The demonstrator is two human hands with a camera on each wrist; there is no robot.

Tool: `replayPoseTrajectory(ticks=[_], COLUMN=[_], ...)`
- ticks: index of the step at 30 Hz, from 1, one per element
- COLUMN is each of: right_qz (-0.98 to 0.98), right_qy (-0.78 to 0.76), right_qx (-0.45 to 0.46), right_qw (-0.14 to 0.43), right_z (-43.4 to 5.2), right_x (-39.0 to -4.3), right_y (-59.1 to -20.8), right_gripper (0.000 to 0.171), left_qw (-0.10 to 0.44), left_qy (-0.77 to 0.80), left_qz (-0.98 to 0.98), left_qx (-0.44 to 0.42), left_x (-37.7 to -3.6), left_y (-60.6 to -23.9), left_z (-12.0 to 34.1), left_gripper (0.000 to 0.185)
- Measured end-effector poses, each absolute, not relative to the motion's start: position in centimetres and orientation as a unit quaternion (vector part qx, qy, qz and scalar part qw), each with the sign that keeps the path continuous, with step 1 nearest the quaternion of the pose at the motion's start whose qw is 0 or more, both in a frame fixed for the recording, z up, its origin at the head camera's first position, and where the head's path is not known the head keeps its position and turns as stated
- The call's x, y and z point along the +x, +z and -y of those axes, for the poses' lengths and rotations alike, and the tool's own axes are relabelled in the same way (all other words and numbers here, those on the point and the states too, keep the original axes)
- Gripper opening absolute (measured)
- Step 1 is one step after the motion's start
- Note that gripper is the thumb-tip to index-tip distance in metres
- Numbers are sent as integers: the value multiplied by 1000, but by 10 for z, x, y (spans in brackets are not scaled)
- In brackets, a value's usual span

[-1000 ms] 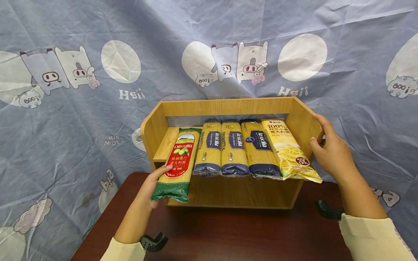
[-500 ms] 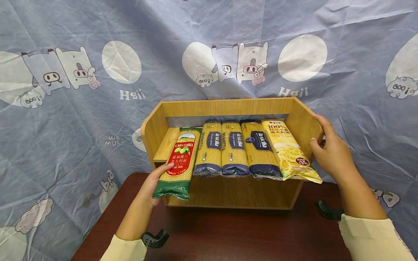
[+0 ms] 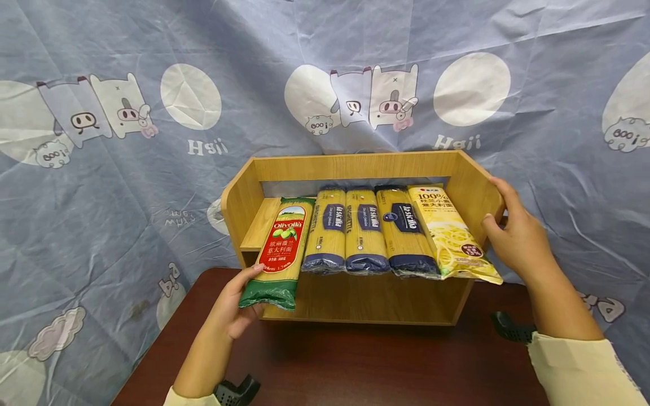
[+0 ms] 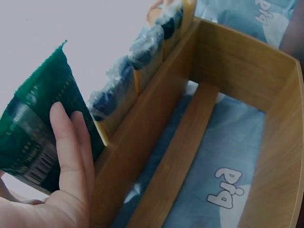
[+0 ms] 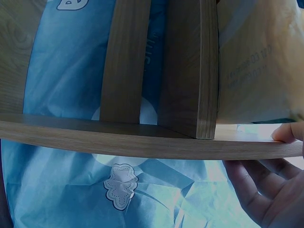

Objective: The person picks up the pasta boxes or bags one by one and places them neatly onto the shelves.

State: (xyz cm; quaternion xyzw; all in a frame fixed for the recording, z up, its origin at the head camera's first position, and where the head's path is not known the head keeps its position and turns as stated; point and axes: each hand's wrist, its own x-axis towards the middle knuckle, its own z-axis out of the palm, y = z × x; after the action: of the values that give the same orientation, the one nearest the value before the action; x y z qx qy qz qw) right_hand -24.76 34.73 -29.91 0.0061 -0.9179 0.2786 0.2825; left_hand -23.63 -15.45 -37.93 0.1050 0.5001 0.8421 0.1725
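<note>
A red-and-green spaghetti pack (image 3: pixel 279 248) lies at the left of the wooden shelf's (image 3: pixel 355 168) upper board, its green end jutting past the front edge. My left hand (image 3: pixel 231 307) holds that end, thumb on the face and fingers beneath. In the left wrist view, two fingers (image 4: pixel 71 152) lie against the pack's green underside (image 4: pixel 40 128). My right hand (image 3: pixel 520 239) grips the shelf's right side panel (image 3: pixel 472 194), thumb inside and fingers outside, as the right wrist view also shows (image 5: pixel 266 185).
Several blue-ended spaghetti packs (image 3: pixel 367 231) lie side by side in the middle. A yellow-and-white pasta pack (image 3: pixel 449 231) leans at the right, near the side panel. The shelf stands on a dark red table (image 3: pixel 365 361), before a printed blue cloth (image 3: pixel 254 84).
My left hand has slid toward the near end of the red-and-green spaghetti pack, its thumb now lower on the label. The pack has moved slightly inward. My right hand stays on the side panel.
</note>
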Motion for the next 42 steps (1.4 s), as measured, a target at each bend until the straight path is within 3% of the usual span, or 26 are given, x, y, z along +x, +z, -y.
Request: replayPoseTrajectory(ticks=[9,15,22,42], right_qz=[920,921,921,920], right_qy=[276,273,270,277], right_qx=[4,3,2,0], right_qw=[277,279,281,276], right_z=[-349,-347,-346,-347], right_x=[-249,-249,-249,-248], right_y=[-299,-299,-298,-299], right_gripper=[71,71,70,71], left_qw=[150,68,-16,-32], left_qy=[840,817,782,782], left_qz=[-494,-551,-614,-616], left_qx=[168,156,105,92], left_x=[-211,-197,-189,-201], left_y=[-387,-390,-388,-390], left_z=[158,152,144,138], left_gripper=[30,35,62,62])
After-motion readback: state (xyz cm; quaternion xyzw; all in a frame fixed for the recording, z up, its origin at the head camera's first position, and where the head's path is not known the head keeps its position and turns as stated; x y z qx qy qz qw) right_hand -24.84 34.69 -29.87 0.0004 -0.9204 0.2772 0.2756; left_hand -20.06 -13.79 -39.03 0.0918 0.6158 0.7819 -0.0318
